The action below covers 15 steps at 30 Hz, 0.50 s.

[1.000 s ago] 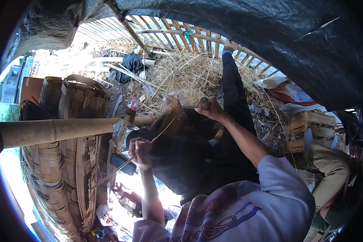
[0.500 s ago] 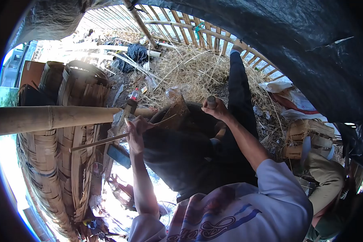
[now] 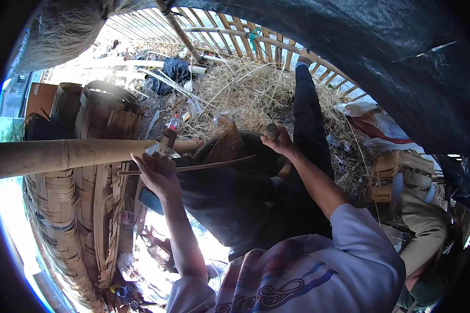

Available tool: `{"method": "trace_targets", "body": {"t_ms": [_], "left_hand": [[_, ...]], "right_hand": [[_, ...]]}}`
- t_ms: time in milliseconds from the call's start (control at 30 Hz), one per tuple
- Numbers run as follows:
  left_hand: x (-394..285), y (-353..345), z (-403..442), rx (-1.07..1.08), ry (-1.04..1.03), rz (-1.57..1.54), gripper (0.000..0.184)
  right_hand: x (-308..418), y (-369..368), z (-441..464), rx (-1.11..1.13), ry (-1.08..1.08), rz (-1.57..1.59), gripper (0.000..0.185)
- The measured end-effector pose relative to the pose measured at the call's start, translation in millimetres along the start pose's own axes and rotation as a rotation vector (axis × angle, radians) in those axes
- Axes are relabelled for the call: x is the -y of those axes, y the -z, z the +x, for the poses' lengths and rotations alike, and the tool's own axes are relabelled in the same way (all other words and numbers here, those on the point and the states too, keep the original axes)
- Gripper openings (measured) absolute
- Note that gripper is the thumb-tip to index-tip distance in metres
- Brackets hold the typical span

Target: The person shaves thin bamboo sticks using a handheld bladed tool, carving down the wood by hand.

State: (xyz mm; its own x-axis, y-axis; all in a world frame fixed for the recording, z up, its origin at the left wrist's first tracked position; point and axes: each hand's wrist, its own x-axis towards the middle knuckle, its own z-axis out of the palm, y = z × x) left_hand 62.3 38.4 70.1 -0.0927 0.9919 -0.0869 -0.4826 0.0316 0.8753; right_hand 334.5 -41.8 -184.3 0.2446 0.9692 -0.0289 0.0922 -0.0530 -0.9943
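Note:
My left hand (image 3: pixel 159 175) is around a thin bamboo strip (image 3: pixel 214 164), its thumb and index finger stretched towards the left. One end of the strip sticks out past the hand, and the rest crosses above my dark-trousered leg. My right hand (image 3: pixel 281 142) is wrapped round a short, round wooden handle (image 3: pixel 271 130) whose end points up; what it belongs to is hidden below the hand. Between the hands stands a brown, pointed flat piece (image 3: pixel 225 146) with crumbs on it, beside a dark round rim. A short wooden block (image 3: pixel 167 140) sits just beyond my left hand.
A thick bamboo pole (image 3: pixel 68 154) runs in from the left above woven bamboo panels (image 3: pixel 62 219). Straw (image 3: pixel 256 88) covers the ground ahead, before a slatted bamboo fence (image 3: pixel 240 39). Another person's bent leg (image 3: pixel 423 224) is at the right, near a wooden crate (image 3: pixel 397 172).
My left hand has moved left, with its fingers stretched out more. The bamboo strip has shifted right and lies flatter. My right hand stays nearly in place on the handle.

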Motion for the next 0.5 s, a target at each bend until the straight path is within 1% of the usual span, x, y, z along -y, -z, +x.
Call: {"method": "trace_targets", "body": {"t_ms": [33,100,167,233,267,300,367,433,500], "left_hand": [[-7.1,-4.2,-0.3,0.002,0.002,0.0,0.042],[-24.8,-10.5,1.4,0.012,-0.083,0.054,0.04],[-36.8,-19.6,2.5,0.022,-0.09,0.061,0.041],[-41.5,-23.1,5.9,0.27,-0.082,-0.061,0.046],[-40.4,-16.7,11.1,0.391,-0.071,-0.056,0.051],[-37.2,-11.6,14.8,0.393,-0.073,-0.055,0.051],[-30.6,-3.5,19.8,0.583,-0.077,-0.057,0.054],[-31.6,0.9,21.3,0.614,-0.034,-0.061,0.055],[-34.9,2.9,21.4,0.64,0.009,-0.063,0.057]], "right_hand": [[-0.4,0.6,-0.9,0.023,0.014,-0.031,0.024],[2.2,-0.9,-1.7,0.015,0.053,-0.02,0.022],[7.5,-3.1,-2.5,0.011,0.093,-0.002,0.021],[12.9,-5.5,-4.0,0.016,0.026,0.077,0.018],[15.9,-6.3,-3.4,0.017,0.03,0.08,0.018],[17.9,-6.2,-3.9,0.016,0.04,0.089,0.017],[20.5,-5.0,-5.9,0.012,0.044,0.096,0.016],[19.4,-2.8,-6.8,0.058,0.003,0.118,0.016],[18.5,-2.6,-7.2,0.053,0.009,0.132,0.016]]}}
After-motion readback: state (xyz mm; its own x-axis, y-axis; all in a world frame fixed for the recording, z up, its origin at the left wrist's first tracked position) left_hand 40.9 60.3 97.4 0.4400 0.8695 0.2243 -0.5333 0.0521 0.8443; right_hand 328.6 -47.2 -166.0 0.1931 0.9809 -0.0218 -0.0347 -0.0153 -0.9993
